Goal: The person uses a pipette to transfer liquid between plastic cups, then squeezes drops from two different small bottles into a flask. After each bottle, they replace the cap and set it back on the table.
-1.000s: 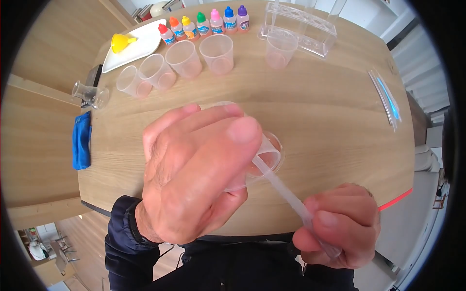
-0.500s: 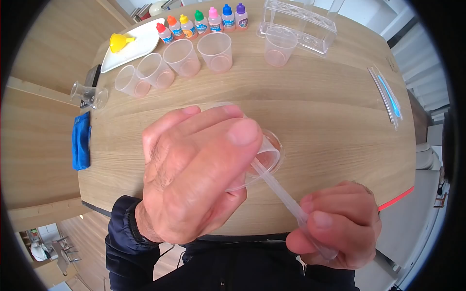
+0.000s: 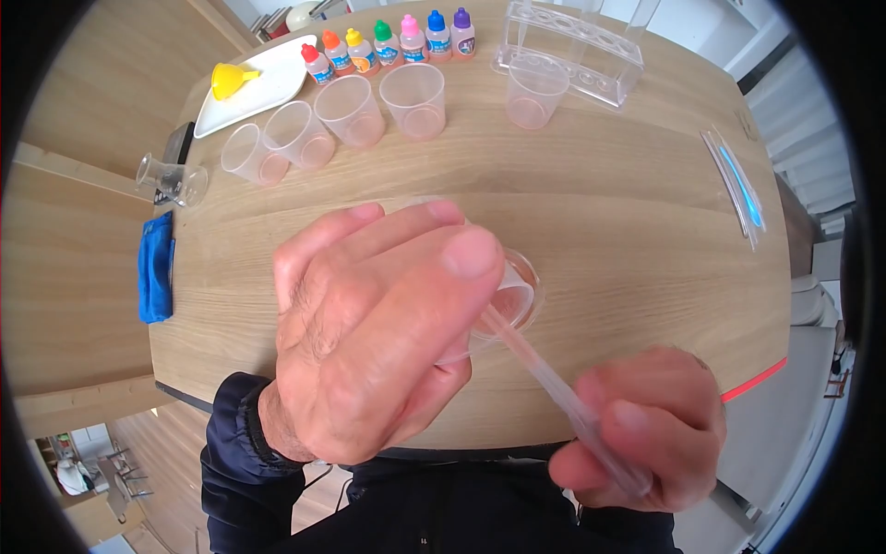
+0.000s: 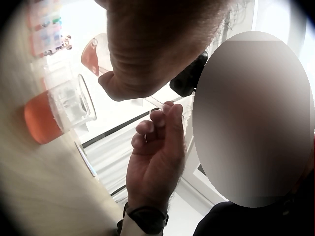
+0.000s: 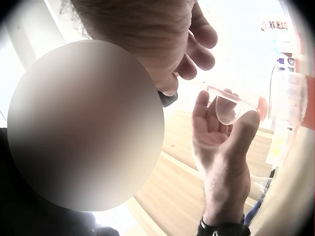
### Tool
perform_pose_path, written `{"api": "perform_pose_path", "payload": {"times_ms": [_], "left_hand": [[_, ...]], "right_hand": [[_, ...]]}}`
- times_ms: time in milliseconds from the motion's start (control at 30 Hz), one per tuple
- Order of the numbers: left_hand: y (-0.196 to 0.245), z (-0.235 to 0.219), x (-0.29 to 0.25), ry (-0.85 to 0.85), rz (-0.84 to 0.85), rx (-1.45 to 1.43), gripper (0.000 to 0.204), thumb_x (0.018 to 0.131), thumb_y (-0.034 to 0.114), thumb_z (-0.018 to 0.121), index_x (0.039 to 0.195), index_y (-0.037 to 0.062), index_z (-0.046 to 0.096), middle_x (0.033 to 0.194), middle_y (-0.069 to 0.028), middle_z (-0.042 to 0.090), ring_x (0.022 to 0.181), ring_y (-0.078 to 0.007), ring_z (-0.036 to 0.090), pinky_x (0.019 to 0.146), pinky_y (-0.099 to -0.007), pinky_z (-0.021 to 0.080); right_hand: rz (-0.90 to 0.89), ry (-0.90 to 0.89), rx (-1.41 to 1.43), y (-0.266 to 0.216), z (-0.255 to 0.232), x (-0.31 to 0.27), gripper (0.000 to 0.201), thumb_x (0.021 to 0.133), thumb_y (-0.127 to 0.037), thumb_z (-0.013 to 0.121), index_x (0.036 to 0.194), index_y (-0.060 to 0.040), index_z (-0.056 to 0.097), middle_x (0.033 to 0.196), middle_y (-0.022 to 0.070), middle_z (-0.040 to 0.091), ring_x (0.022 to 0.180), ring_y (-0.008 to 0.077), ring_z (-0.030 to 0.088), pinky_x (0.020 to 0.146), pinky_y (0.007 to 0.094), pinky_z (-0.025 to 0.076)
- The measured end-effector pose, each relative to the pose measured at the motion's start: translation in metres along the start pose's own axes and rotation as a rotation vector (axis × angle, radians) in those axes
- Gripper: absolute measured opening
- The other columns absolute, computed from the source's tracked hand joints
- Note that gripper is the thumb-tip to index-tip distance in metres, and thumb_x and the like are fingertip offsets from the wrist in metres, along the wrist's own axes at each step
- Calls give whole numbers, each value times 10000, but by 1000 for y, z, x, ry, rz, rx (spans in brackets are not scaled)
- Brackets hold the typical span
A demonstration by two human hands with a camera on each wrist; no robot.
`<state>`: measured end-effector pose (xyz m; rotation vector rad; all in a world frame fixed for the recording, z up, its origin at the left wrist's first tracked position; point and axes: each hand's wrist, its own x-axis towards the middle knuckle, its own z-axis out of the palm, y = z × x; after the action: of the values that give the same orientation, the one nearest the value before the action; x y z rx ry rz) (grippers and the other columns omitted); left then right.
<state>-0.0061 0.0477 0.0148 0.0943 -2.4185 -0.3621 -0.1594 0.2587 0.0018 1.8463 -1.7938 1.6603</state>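
Hands, 2, both closed on something: left hand [image 3: 378,337], centre of the head view, fingers and thumb curled round 1 clear held cup [image 5: 226,112] with pinkish liquid in it; right hand [image 3: 655,429], lower right, thumb and fingers pinched on the bulb end of 1 translucent pipette [image 3: 554,388], slanting up and left to the held cup, tip partly hidden
Beaker [image 4: 42,118], 1, orange-red liquid inside, at left of the left-wrist view, on the table [image 3: 628,231]
Standing cups [image 3: 413,102], 5, clear: 4 in a row at upper left, 1 at upper centre-right, just before 1 clear rack [image 3: 581,32]
Bottles [image 3: 387,48], 7, top centre-left, caps red, orange, yellow, green, pink, blue, purple
White tray [image 3: 268,102], 1, upper left, bearing 1 yellow funnel [image 3: 229,81]
Conical flask [image 3: 185,185], 1, far left, above 1 blue cloth [image 3: 156,268]
Slim clear packaging [image 3: 734,189] with blue strip, upper right, count unclear
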Motion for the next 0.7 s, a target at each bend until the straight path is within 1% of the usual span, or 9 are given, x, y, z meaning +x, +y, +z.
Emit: {"api": "perform_pose_path", "payload": {"times_ms": [100,167,233,300,433,500,533,600,700], "left_hand": [[-7,-1,0,-20,8,38,814,717,25,874,1479,-8,588,1238,-147,771,1228,-358,740,1117,-507,476],[-15,-3,0,-27,-19,53,894,725,-1,849,1559,-15,525,1285,-170,750,1251,-347,720,1126,-490,484],[-26,0,-2,9,-55,45,941,735,-29,818,1612,-18,477,1330,-185,726,1275,-331,701,1140,-480,488],[-38,3,-5,67,-89,35,947,747,-51,789,1633,-19,455,1360,-189,707,1293,-313,687,1156,-476,485],[-50,4,-6,111,-173,6,911,771,-62,758,1630,-19,459,1379,-184,694,1303,-288,674,1179,-469,474],[-51,5,-6,110,-220,-17,899,781,-60,752,1630,-15,461,1376,-187,693,1307,-285,671,1183,-471,471],[-51,6,-7,110,-221,-22,896,782,-62,753,1628,-15,464,1382,-186,690,1310,-284,670,1184,-468,473],[-51,7,-7,111,-221,-30,890,784,-68,754,1625,-14,469,1393,-183,684,1317,-283,668,1185,-463,476],[-52,10,-8,134,-226,-83,874,784,-86,754,1614,-16,487,1414,-181,672,1324,-283,666,1181,-452,487]], "right_hand": [[-41,56,24,3,-6,0,501,988,-423,859,1327,-93,694,971,80,673,693,171,638,523,283,441],[-25,176,5,-3,0,0,507,1005,-475,827,1324,-102,703,940,57,646,684,169,627,541,274,432],[-1,271,-10,-6,0,-2,513,1015,-512,804,1319,-109,711,908,36,619,675,168,616,562,271,421],[23,303,-47,-6,-2,0,493,1020,-505,799,1299,-107,716,887,31,614,673,169,613,578,275,413],[87,204,-112,-7,-1,3,411,1028,-425,810,1231,-80,718,855,52,652,686,175,621,603,288,406],[67,158,-91,-5,-2,6,368,939,-287,870,1174,-44,725,838,64,675,655,175,618,559,289,407],[29,152,-67,1,-2,11,378,848,-168,929,1133,-17,732,831,70,687,621,174,613,508,287,410],[-12,147,-34,5,-1,12,417,747,-29,980,1087,12,742,817,76,700,588,173,612,457,286,413],[-12,150,-22,5,2,10,408,725,18,961,1074,15,748,797,76,700,592,176,621,457,288,415]]}}
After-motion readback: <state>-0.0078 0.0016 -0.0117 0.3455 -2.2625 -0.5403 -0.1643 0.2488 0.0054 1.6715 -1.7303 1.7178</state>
